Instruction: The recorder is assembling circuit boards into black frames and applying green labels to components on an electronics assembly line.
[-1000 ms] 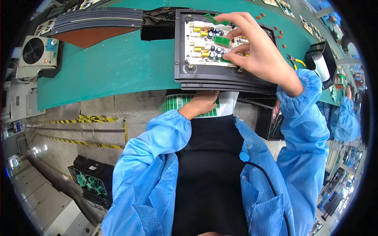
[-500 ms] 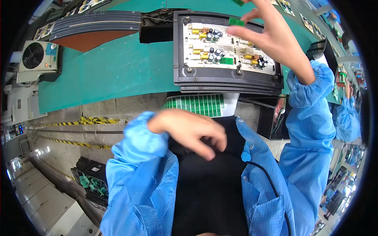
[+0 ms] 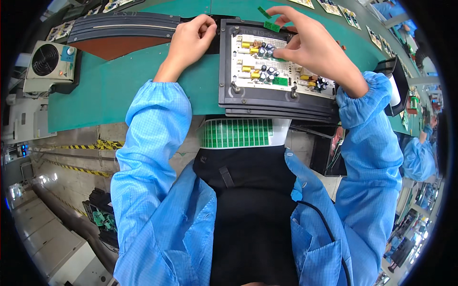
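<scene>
Green labels (image 3: 272,26) cling to my right hand (image 3: 311,44), thumb wide, over the circuit board (image 3: 282,69)
From here I'd press gently, clear of tall parts (image 3: 270,70); can't tell whether my curled left hand (image 3: 192,40) holds anything

Electronics assembly workshop, factory-floor kind. Circuit board (image 3: 253,83) crowded with capacitors (image 3: 270,71) in black frame (image 3: 267,102) on green tabletop (image 3: 119,86); more boards (image 3: 350,19) lined along far side. Boxy fan unit (image 3: 46,59) at left, yellow-black striped tape (image 3: 107,145) on floor (image 3: 305,148). Gridded blue smock (image 3: 152,119) on wearer; co-worker (image 3: 420,159) in blue at right.
</scene>
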Demonstrator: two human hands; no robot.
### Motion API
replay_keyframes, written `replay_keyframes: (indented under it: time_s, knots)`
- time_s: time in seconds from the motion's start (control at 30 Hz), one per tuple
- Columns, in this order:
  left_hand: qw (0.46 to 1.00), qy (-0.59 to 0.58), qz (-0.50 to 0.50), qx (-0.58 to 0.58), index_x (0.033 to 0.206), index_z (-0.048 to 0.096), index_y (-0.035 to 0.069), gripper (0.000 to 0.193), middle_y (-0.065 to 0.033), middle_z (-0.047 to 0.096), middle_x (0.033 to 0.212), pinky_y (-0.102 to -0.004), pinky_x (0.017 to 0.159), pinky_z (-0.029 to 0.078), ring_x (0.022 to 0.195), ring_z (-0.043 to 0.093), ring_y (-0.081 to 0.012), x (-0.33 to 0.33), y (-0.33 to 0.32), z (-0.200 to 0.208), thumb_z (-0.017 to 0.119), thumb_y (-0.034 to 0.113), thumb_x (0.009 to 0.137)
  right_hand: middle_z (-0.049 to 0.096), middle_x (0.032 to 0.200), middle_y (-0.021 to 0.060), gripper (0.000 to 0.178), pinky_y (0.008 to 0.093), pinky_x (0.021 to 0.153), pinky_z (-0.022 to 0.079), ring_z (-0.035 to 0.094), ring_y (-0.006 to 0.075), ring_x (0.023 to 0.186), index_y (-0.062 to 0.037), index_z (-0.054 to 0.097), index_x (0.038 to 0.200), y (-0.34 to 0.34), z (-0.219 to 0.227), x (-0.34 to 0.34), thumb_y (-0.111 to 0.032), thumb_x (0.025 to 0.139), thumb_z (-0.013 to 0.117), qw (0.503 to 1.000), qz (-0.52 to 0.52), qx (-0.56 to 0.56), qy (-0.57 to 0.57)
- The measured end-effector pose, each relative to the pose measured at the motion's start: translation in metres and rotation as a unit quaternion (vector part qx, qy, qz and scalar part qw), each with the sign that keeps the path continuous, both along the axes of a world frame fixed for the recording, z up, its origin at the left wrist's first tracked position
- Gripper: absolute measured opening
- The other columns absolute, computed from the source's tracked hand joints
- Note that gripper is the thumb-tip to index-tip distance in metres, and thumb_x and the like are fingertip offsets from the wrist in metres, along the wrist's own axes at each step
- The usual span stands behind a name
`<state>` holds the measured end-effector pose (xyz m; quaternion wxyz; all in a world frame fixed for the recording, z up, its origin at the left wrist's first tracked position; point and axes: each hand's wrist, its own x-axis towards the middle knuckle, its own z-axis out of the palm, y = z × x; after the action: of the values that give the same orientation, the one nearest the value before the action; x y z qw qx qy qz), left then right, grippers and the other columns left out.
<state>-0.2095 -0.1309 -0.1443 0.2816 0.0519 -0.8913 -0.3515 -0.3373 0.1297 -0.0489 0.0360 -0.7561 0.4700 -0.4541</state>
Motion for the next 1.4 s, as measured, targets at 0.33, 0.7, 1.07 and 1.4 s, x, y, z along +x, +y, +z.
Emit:
replay_keyframes:
  time_s: [0.33,0.7,1.07,1.4]
  knots:
    - [0.999,-0.052,-0.015,0.007,0.098,0.067,0.000,0.018,-0.0122,0.068,0.072,-0.0334,0.061,0.049,0.063,0.063,-0.0207,0.005,-0.002,-0.001,0.065,0.018,0.093,0.055,0.117,0.0213,0.068,0.0357,0.079,0.053,0.064,0.0258,0.090,-0.0040,0.046,0.138,-0.009,0.034,0.037,-0.011,0.079,0.081,0.888,-0.330,0.295,0.123]
    - [0.998,-0.065,-0.014,0.021,0.098,0.067,0.000,0.019,-0.0123,0.069,0.075,-0.0329,0.063,0.050,0.064,0.063,-0.0193,0.005,0.000,0.000,0.064,0.018,0.093,0.057,0.084,-0.0007,0.045,0.0212,0.070,0.042,0.052,0.0048,0.079,-0.0054,0.051,0.138,0.078,0.024,-0.038,-0.013,0.097,0.067,0.888,-0.326,0.318,-0.065]
    - [0.997,-0.076,-0.016,0.020,0.100,0.067,0.000,0.020,-0.0108,0.067,0.073,-0.0319,0.061,0.048,0.063,0.060,-0.0168,0.006,-0.006,-0.004,0.064,0.019,0.094,0.067,0.077,0.0009,0.054,0.0229,0.068,0.046,0.059,0.0058,0.074,-0.0043,0.053,0.136,0.097,0.014,-0.019,-0.003,0.086,0.073,0.854,-0.370,0.357,-0.074]
    - [0.996,-0.086,-0.008,0.015,0.099,0.068,0.000,0.021,-0.0101,0.067,0.071,-0.0311,0.059,0.047,0.061,0.058,-0.0149,0.006,-0.002,-0.002,0.064,0.020,0.095,0.061,0.077,0.0061,0.047,0.0270,0.070,0.047,0.060,0.0103,0.079,-0.0029,0.056,0.121,0.096,0.014,-0.013,-0.016,0.082,0.078,0.836,-0.439,0.299,0.133]
